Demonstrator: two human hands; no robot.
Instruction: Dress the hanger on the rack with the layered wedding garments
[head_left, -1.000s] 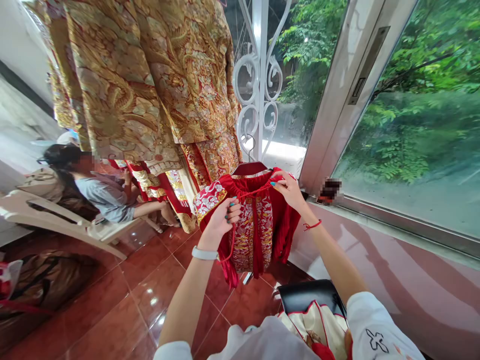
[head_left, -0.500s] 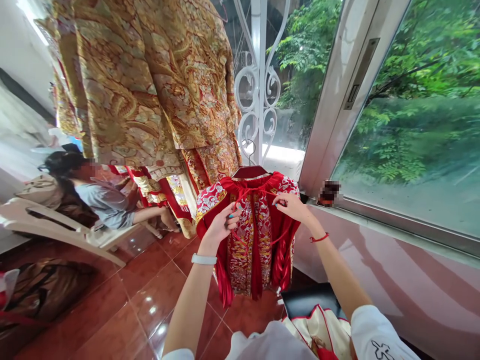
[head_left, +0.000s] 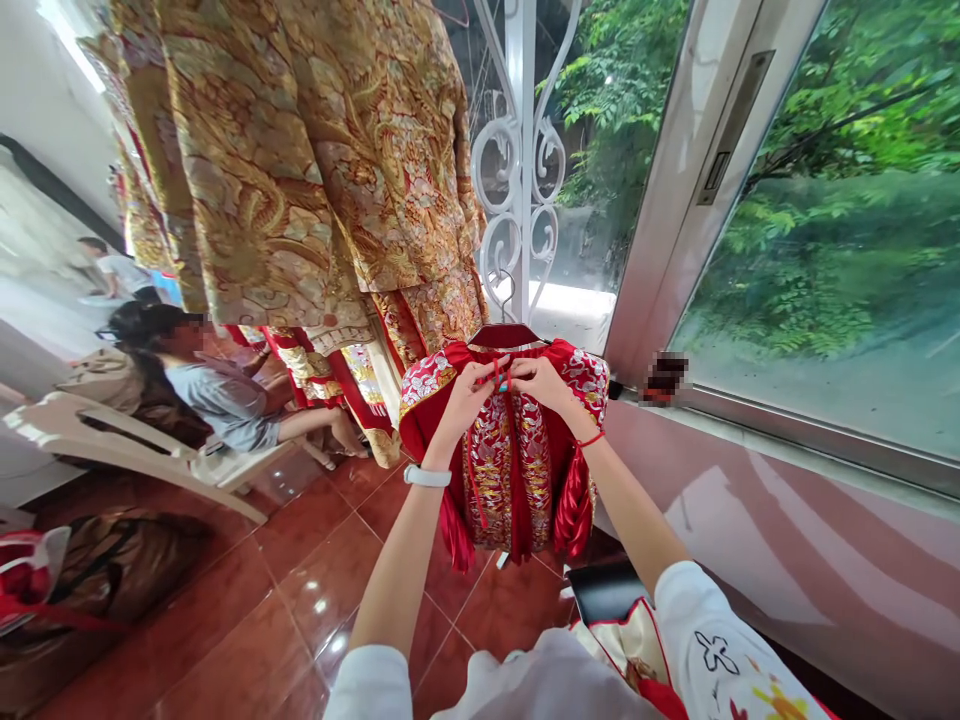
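A red embroidered jacket point(head_left: 491, 480) with white and gold patterns hangs in front of me on a dark red hanger point(head_left: 504, 334). At its neckline, my left hand point(head_left: 474, 392) pinches a thin red cord point(head_left: 477, 488), whose loose end trails down the jacket's front. Close beside it, my right hand point(head_left: 538, 382) has its fingers closed on the cord too. The fingertips of both hands nearly meet at the collar, and they partly hide the cord between them.
Long gold embroidered garments point(head_left: 300, 180) hang at the left. A person point(head_left: 225, 395) sits on a white chair point(head_left: 142, 455). A window frame point(head_left: 697, 190) and wall stand at the right. A black seat point(head_left: 606, 592) with cream fabric point(head_left: 626, 640) is close below.
My hands have come together at the middle of the collar from wider apart, where they held the cord stretched between them. The view has shifted slightly.
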